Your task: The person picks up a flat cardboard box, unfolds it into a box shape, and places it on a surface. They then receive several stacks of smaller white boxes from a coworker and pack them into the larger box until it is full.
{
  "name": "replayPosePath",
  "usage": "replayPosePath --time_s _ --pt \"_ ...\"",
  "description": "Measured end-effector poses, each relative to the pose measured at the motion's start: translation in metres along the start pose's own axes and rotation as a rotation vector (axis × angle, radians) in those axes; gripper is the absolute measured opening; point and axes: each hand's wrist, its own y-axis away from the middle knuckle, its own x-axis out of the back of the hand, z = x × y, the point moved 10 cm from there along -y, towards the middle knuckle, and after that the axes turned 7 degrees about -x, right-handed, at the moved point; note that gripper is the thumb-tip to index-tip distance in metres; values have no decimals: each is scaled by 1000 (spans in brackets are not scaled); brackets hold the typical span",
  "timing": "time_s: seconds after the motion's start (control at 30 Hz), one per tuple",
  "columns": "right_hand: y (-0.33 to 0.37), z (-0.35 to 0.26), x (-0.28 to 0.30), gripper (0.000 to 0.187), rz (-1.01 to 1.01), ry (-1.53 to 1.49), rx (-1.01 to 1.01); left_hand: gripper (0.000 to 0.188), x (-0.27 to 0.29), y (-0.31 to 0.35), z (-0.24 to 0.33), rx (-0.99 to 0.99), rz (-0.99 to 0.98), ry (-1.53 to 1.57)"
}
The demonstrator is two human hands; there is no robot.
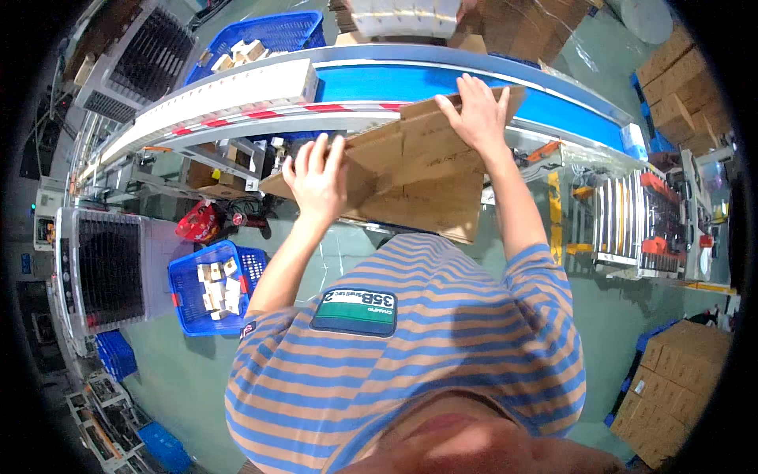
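Observation:
A brown cardboard box (410,178), folded rather flat with its flaps at an angle, is tilted in front of me at the near side of the conveyor. My left hand (317,180) grips its left part, fingers bent over the upper edge. At the upper right, my right hand (480,118) holds the same box, with fingers reaching over the top edge and the thumb apart from them. Parts of the fingers on the far side are hidden. Behind the cardboard runs the blue conveyor belt (371,83), carrying a long row of white boxes (237,96) on the left.
A blue basket (185,304) with small white boxes stands on the floor at left, near a red bag (197,221). Another blue basket (296,31) is beyond the conveyor, where a person (407,16) stands. Stacked cartons (671,387) sit at the right.

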Motion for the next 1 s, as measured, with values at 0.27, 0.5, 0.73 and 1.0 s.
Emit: replayPosePath --time_s 0.27,0.5,0.73,1.0 --pt "-2 49 -1 35 -678 50 -18 27 17 -31 -19 -210 262 380" --pt "104 -32 43 26 -407 123 173 29 3 -53 56 -710 140 915" --pt "209 -117 12 79 -1092 -432 563 36 -128 11 110 -719 -561 735" --pt "121 -87 -79 57 -131 -269 294 44 -17 -109 -7 -321 259 181"
